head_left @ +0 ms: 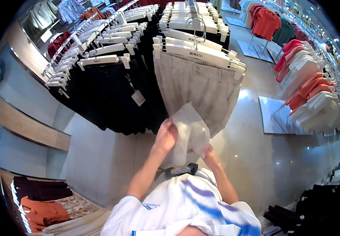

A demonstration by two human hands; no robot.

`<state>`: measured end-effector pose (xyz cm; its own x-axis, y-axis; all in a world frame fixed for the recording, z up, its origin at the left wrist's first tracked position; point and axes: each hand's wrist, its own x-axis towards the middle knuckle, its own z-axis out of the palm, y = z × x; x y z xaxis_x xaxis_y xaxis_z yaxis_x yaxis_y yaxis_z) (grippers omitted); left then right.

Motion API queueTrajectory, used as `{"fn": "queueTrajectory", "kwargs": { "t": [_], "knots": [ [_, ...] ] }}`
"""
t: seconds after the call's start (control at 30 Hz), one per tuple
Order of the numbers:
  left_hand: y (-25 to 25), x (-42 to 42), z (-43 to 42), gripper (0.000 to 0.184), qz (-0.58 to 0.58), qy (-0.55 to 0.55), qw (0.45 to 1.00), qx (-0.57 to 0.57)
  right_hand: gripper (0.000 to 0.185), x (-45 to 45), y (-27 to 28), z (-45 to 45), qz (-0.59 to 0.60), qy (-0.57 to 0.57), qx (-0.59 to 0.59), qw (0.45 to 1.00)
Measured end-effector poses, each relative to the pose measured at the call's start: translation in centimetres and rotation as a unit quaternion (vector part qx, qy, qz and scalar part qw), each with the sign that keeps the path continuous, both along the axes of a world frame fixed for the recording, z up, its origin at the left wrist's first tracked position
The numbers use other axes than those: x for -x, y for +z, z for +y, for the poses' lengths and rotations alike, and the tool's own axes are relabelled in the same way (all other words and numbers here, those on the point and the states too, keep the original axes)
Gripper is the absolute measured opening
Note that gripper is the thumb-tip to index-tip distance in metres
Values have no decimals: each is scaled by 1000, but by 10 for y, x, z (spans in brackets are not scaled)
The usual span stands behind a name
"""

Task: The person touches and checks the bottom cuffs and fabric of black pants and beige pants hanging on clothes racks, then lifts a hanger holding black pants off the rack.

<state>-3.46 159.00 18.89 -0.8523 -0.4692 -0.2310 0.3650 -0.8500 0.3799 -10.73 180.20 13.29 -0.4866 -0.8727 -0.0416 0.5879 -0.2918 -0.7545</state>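
Between my hands hangs a thin, whitish, partly see-through sheet (191,128); whether it is cloth or plastic I cannot tell. My left hand (166,135) grips its left edge, fingers closed. At its lower right edge, my right hand (210,156) pinches it. Just behind the sheet, light beige trousers (197,78) hang from a white clip hanger (197,55) at the front of a rack. The sheet covers part of the trousers' lower front. Black trousers (111,94) with a white tag (138,98) hang to the left.
Rows of white hangers (126,29) with trousers run back from me. On the right, red, pink and white tops (303,86) hang over a pale platform (272,114). Folded clothes (46,210) lie at lower left, black garments (296,212) at lower right. Tiled floor (248,153) lies between.
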Motion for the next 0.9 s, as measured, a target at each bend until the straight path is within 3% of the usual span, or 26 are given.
{"fn": "queueTrajectory", "kwargs": {
  "t": [0.03,0.1,0.2,0.23,0.3,0.43,0.5,0.53,0.6,0.63,0.73,0.83,0.9],
  "knots": [
    [5,1,-1,8,8,-3,1000,-1,54,2,4,0,-1,-3,-2,1000],
    [17,2,-1,8,13,-7,1000,-6,35,10,13,-3,182,-64,-223,955],
    [33,-1,-5,15,-25,-10,1000,1,20,17,15,-4,210,-157,-185,947],
    [32,-2,-8,15,-30,-11,999,-3,20,19,22,-5,206,-156,-190,947],
    [28,-5,-14,18,-22,-27,999,10,17,21,45,-4,101,-148,-81,980],
    [0,-3,-18,23,-73,-53,996,-19,16,22,104,-23,74,-150,-70,983],
    [-8,-7,-13,20,-75,-83,994,5,17,23,121,-36,-29,-128,-40,991],
    [-1,-9,-2,17,-160,-27,978,130,19,27,116,-42,-15,-118,-23,993],
    [3,-14,4,15,-281,55,872,397,20,31,113,-49,-21,-92,-12,996],
    [14,-19,9,15,-283,56,871,397,20,31,112,-52,-27,-65,-2,997],
    [49,-33,25,30,-37,25,800,598,21,27,112,-61,-10,-35,5,999],
    [75,-36,38,25,-72,34,632,771,21,25,105,-67,18,-32,-13,999],
    [72,-39,38,19,-90,22,654,751,21,25,106,-68,42,-33,-25,998]
  ]
}}
